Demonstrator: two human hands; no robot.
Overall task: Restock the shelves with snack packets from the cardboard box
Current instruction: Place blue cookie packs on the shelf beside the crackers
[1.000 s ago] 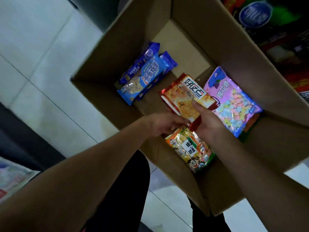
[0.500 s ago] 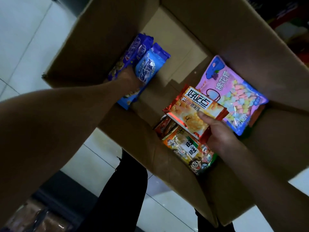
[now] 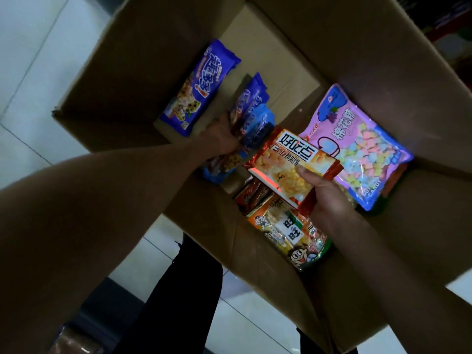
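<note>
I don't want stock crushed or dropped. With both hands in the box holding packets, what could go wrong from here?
The left hand grips several blue cookie packets bunched together; one could slip out as they are lifted. The right hand holds the orange-red snack packet by one end, so it may sag or twist loose. Another blue packet leans against the box wall and might topple.

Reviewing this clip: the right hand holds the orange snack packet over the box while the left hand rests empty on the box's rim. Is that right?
Not quite. The head view shows the left hand inside the cardboard box, gripping a bunch of blue cookie packets, not empty on the rim. The rest stands: the right hand holds the orange snack packet over the box.
</note>
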